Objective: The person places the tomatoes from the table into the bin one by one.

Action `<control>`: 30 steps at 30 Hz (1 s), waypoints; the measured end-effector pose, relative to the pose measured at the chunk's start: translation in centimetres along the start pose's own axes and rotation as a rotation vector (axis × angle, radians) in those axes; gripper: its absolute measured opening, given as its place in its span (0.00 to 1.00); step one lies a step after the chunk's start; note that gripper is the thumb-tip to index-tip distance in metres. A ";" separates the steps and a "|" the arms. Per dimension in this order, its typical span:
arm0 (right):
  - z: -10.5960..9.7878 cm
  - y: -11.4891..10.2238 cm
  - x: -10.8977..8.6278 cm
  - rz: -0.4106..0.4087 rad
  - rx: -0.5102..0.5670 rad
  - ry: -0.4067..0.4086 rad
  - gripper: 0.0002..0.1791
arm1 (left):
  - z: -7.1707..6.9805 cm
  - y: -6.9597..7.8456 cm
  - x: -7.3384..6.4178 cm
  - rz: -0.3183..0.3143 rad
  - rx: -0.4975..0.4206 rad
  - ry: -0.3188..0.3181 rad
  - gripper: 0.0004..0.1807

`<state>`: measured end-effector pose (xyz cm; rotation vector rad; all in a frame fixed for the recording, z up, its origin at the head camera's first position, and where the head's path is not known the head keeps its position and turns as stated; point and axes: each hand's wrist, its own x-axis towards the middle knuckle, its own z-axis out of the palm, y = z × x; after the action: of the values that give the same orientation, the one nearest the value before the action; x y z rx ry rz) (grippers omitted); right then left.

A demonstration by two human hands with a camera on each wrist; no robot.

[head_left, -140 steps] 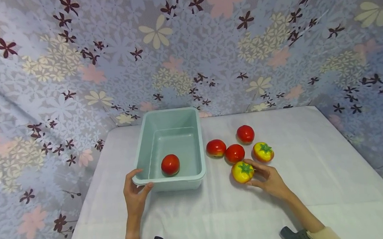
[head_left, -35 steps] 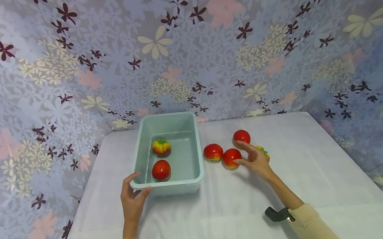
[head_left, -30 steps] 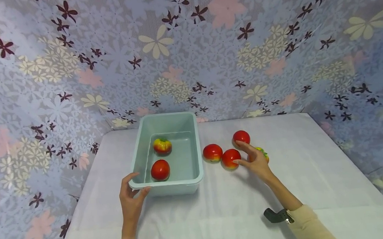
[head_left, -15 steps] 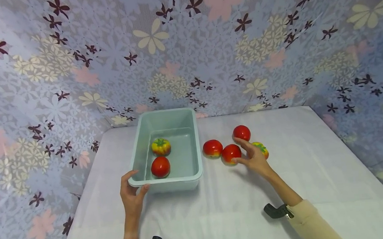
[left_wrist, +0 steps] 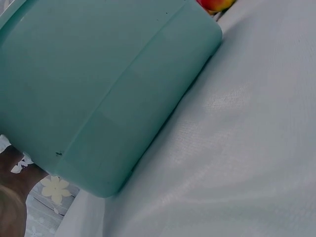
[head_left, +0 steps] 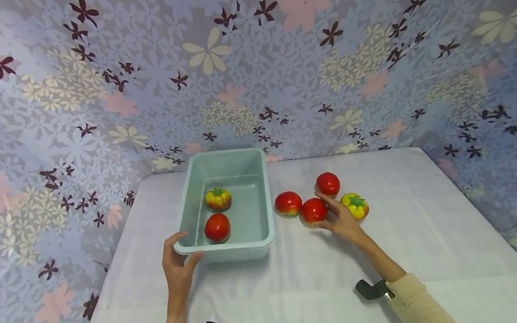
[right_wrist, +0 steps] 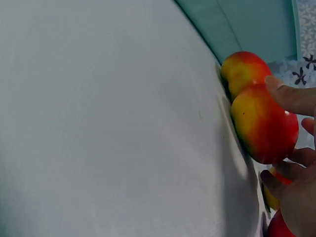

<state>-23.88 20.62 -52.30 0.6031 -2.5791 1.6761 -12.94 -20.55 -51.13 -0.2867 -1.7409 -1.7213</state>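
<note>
My left hand (head_left: 178, 270) grips the near left corner of a pale green plastic bin (head_left: 267, 195), its fingers over the rim and its thumb at the front. Inside the bin lie a red tomato (head_left: 217, 228) and a yellow-topped tomato (head_left: 218, 199) with a green star-shaped calyx. My right hand (head_left: 343, 221) holds another red tomato (head_left: 313, 211) between thumb and fingers, low over the cloth. In the right wrist view the thumb overlaps the upper side of that tomato (right_wrist: 264, 123), with fingers at its other side.
Close by on the white tablecloth (head_left: 293, 288) are a red tomato (head_left: 288, 203) to the left, another red one (head_left: 328, 184) behind, and a yellow-topped one (head_left: 355, 206) to the right. A flowered cloth (head_left: 253, 73) hangs behind the table.
The yellow-topped tomato that my right hand held earlier now lies in the bin. My right hand has moved to a red tomato and closed around it. My left hand stays at the bin's corner.
</note>
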 end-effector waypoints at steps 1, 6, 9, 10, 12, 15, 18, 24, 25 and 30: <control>0.0 0.1 0.0 0.003 -0.007 0.007 0.44 | 0.0 0.0 0.0 0.000 0.003 -0.003 0.30; -0.1 0.5 0.1 0.012 -0.041 0.027 0.42 | 0.0 0.0 0.0 0.003 0.005 -0.006 0.30; -0.1 0.5 0.1 0.022 -0.064 0.025 0.40 | 0.0 0.0 -0.1 -0.006 0.022 0.003 0.31; 0.0 0.5 0.1 0.027 -0.071 0.025 0.40 | 0.0 0.0 -0.1 -0.011 0.028 0.006 0.31; 0.0 0.5 0.1 0.036 -0.069 0.022 0.39 | -0.1 0.0 -0.1 -0.020 0.036 0.008 0.31; -0.1 0.5 0.2 0.068 -0.067 0.013 0.40 | -0.1 0.0 0.0 -0.028 0.033 0.007 0.32; -0.3 0.6 0.2 0.083 -0.047 -0.004 0.40 | -0.1 0.0 0.0 -0.021 0.029 0.002 0.32; -0.4 0.6 0.2 0.082 -0.014 -0.004 0.40 | -0.2 0.0 0.0 0.001 0.027 -0.005 0.31; -0.4 0.5 0.2 0.080 -0.011 0.000 0.40 | -0.2 0.0 0.0 -0.001 0.032 -0.005 0.31; -0.4 0.2 0.4 0.063 0.017 0.007 0.39 | -0.2 0.0 0.2 -0.007 0.053 -0.004 0.32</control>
<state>-24.42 20.91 -52.24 0.5209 -2.6076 1.7170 -13.00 -20.81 -51.04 -0.2610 -1.7893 -1.6783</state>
